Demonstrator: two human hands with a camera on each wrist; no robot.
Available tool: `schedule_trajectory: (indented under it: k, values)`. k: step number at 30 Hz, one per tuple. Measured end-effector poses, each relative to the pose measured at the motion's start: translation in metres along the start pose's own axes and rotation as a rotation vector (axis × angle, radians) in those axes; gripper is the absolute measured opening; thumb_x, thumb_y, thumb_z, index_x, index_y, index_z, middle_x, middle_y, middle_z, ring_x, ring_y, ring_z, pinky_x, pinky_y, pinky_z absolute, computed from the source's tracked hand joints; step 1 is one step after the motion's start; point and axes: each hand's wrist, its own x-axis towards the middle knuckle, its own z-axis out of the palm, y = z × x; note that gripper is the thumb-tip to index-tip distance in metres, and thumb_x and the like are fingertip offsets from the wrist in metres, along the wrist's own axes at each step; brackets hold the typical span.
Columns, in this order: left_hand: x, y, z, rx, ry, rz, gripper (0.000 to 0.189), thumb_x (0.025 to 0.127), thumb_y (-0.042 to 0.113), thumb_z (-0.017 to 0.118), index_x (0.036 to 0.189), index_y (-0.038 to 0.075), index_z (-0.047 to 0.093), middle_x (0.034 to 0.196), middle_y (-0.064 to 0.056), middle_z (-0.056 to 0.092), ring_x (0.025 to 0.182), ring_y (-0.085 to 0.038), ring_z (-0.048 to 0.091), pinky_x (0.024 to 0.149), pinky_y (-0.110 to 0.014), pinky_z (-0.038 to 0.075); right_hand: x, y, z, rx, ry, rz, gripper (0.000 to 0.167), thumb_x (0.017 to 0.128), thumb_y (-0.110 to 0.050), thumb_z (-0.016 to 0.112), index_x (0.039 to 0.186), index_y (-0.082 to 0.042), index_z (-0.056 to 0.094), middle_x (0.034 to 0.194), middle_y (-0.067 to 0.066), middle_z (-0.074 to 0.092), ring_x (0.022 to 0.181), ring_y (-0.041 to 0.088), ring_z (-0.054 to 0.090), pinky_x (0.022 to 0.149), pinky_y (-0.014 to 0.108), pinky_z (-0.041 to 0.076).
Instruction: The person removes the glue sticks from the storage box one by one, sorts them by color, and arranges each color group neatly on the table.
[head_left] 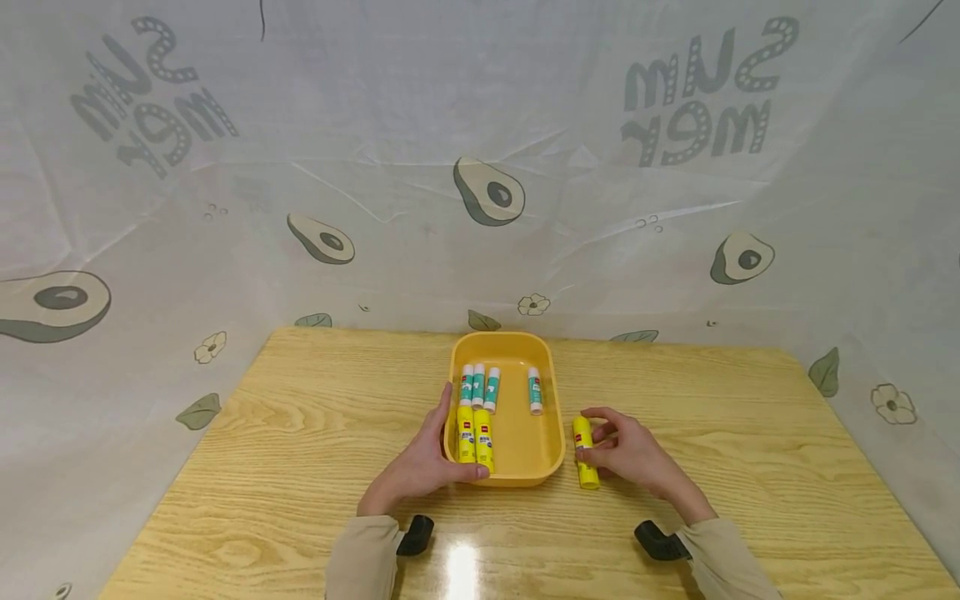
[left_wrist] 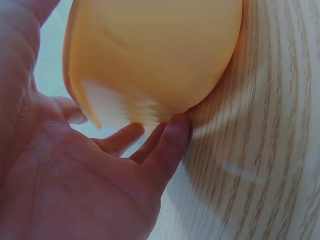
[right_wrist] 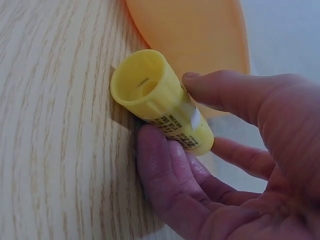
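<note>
Pale printed sheeting [head_left: 405, 108], patterned with avocados, flowers and grey lettering, hung behind our wood-grained table [head_left: 300, 408]. On it sat an orange-yellow tray [head_left: 519, 437] with rounded corners, and outside its right wall, just beside it, was the yellow glue stick [head_left: 582, 437] in our right hand [head_left: 632, 452]. Our thumb and fingers pinched its barrel from opposite sides, one fingertip near the far end; whether the barrel touched the wood, we could not tell. Our left hand [head_left: 423, 464] curved round the tray's near left corner, thumb at the near rim, fingers bent against the outer wall.

For a sure hold, we judged, the pinch needed to be light and centred, since a smooth cylinder would likely roll or twist under off-centre pressure. Gentle, level support from the left seemed wise too, as a tipped tray could set its contents sliding.

Our held stick was bright yellow, with a printed label, small dark lettering and a hollow end facing the right wrist camera. Two matching yellow sticks [head_left: 484, 442] lay side by side in the tray's near left part, three teal-and-white sticks [head_left: 492, 389] beyond them, and a fourth teal stick [head_left: 535, 390] apart, near the right wall.
</note>
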Motion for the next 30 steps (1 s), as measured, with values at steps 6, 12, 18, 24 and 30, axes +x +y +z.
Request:
schedule_trajectory:
  k: [6,12,18,24,30]
  values:
    - [0.0,0.0,0.0,-0.006,-0.004,0.004,0.134,0.08,0.027,0.09,0.164,0.028,-0.013,0.167,-0.014,0.012,0.122,-0.021,0.056,0.117,-0.047,0.042,-0.002,-0.002,-0.001,0.052,-0.014,0.004,0.071,0.093,-0.022,0.077,0.151,-0.001,0.043,0.11,0.015,0.056,0.088,0.02,0.058,0.068,0.034,0.062]
    - [0.0,0.0,0.0,-0.016,-0.009,0.006,0.134,0.08,0.026,0.09,0.164,0.029,-0.014,0.168,-0.013,0.011,0.121,-0.02,0.056,0.115,-0.044,0.043,-0.004,-0.002,-0.001,0.058,0.0,0.009,0.066,0.096,-0.022,0.073,0.151,-0.001,0.043,0.111,0.015,0.059,0.088,0.02,0.062,0.068,0.034,0.062]
    - [0.001,0.0,-0.001,-0.043,-0.021,0.009,0.134,0.08,0.024,0.09,0.164,0.028,-0.015,0.167,-0.014,0.01,0.118,-0.021,0.059,0.111,-0.041,0.047,-0.005,-0.002,-0.003,0.058,0.014,-0.008,0.061,0.099,-0.018,0.068,0.151,-0.001,0.042,0.114,0.017,0.059,0.092,0.021,0.063,0.067,0.035,0.063]
    - [0.001,-0.001,0.0,-0.029,-0.014,0.004,0.134,0.08,0.025,0.09,0.164,0.029,-0.014,0.167,-0.014,0.012,0.118,-0.021,0.058,0.113,-0.043,0.046,-0.007,-0.004,-0.007,0.049,0.046,-0.02,0.062,0.099,-0.022,0.069,0.151,-0.001,0.042,0.118,0.019,0.058,0.092,0.022,0.064,0.07,0.035,0.063]
    - [0.001,-0.001,0.0,-0.03,-0.016,0.006,0.134,0.08,0.025,0.09,0.164,0.029,-0.014,0.167,-0.014,0.011,0.119,-0.02,0.058,0.113,-0.043,0.046,-0.007,-0.011,-0.012,0.052,0.086,-0.08,0.06,0.101,-0.024,0.067,0.151,-0.001,0.043,0.125,0.024,0.057,0.097,0.024,0.068,0.073,0.036,0.064]
